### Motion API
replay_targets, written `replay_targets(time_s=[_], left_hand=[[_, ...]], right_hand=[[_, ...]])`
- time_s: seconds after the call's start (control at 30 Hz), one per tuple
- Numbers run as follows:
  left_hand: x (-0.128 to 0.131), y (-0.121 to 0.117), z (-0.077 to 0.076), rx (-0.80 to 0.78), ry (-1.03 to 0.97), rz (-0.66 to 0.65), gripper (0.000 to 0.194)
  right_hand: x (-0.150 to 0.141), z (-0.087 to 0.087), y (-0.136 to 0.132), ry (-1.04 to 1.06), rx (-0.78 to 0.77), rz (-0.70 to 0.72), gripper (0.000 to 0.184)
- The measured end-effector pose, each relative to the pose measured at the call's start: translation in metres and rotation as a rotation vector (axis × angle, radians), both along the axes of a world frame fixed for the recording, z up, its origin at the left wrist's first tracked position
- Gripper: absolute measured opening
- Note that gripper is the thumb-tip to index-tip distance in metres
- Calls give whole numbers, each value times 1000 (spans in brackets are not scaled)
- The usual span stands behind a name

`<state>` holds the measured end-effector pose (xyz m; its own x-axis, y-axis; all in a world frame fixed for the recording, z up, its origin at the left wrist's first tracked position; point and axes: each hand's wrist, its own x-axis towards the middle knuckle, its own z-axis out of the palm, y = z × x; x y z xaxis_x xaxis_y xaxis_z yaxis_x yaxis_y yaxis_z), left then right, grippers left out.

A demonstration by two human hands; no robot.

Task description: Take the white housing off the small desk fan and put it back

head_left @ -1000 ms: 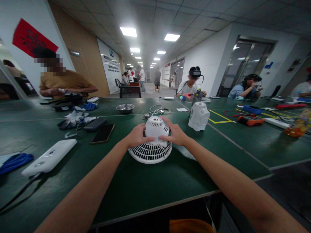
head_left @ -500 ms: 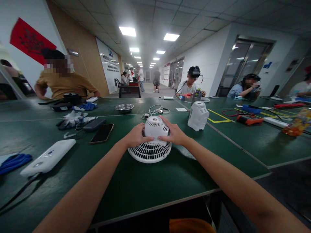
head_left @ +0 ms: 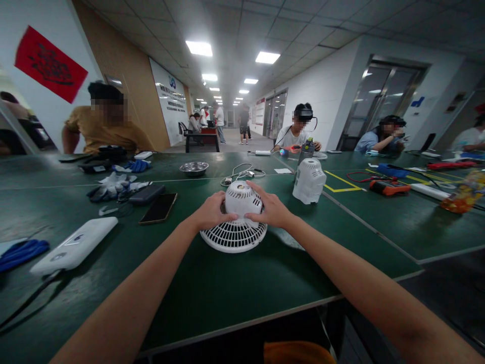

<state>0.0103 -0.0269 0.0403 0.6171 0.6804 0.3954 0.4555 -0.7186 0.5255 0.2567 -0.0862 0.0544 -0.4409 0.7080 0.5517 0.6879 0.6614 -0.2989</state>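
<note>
A white fan housing with a slotted dome sits on top of a round white fan grille, which lies on the green table. My left hand is wrapped round the housing's left side, thumb along its front. On the opposite side my right hand grips the same housing, its thumb nearly meeting the left one. The housing's sides are partly hidden by my fingers. Beyond my right hand stands another white plastic housing, upright on the table.
Left of my arms lie a phone, a white power bank with a black cable, and gloves. Ahead are a metal bowl and a white cable. An orange multimeter lies right. Several people sit across the table.
Both hands keep their hold on the fan housing, which has barely shifted. The person across the table on the left has moved to the right.
</note>
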Motion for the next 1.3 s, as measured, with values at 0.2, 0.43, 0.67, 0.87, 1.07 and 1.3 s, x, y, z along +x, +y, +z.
replay_targets(time_s=[0.2,0.43,0.67,0.87,1.07,1.3], left_hand=[[5,-5,0,47,-110,35,78],[4,-12,2,-54,-152,-123,105],[6,-19,11,28,-91,-122,109],[7,-18,15,18,-93,-83,99],[9,-19,16,39,-85,-90,97],[8,-19,17,1,-87,-123,93]], right_hand=[[4,6,-5,-18,-15,9,80],[1,4,-9,114,-193,152,83],[-1,6,-9,119,-246,162,93],[-3,11,-10,104,-279,140,94],[-3,11,-12,126,-308,143,93],[-1,10,-9,131,-354,153,90]])
